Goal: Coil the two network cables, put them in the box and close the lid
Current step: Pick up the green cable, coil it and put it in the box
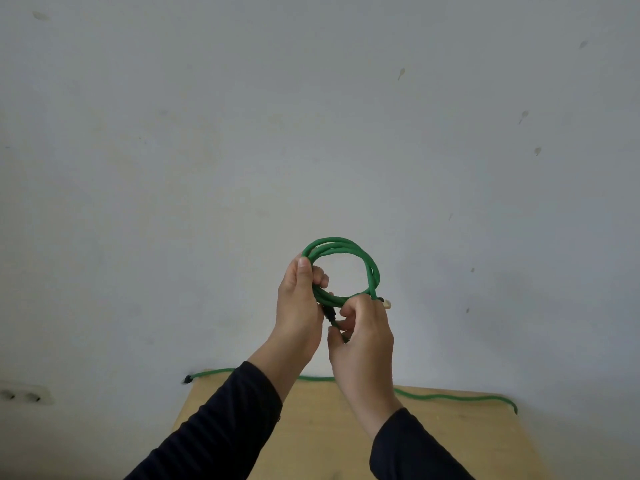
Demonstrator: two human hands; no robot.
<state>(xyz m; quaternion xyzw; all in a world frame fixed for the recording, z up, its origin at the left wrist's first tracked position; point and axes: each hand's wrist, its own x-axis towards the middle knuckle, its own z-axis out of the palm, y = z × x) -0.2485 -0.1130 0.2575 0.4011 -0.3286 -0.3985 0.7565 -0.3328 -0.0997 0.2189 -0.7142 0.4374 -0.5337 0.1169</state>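
Green round-jacketed network cable [341,268], wound into a coil of several smooth loops, is held up in the air in front of a pale, marked wall [311,116], well above the bench. Left hand [299,306] has its grip closed around the left side of the coil, thumb laid along the loops. Right hand [363,334] has its grip closed on the lower run of the coil, fingers curled over it; a clear plastic plug [388,303] juts out just beside its knuckles. Both forearms wear dark sleeves [221,427].

Second green network cable [433,397] lies uncoiled along the far edge of the light wooden bench [311,438], its dark-tipped end [187,379] overhanging the left corner and its other end dropping past the right corner. Bench surface nearer the person is flat, matt and unobstructed. A white double socket [24,396] sits on the wall at lower left.
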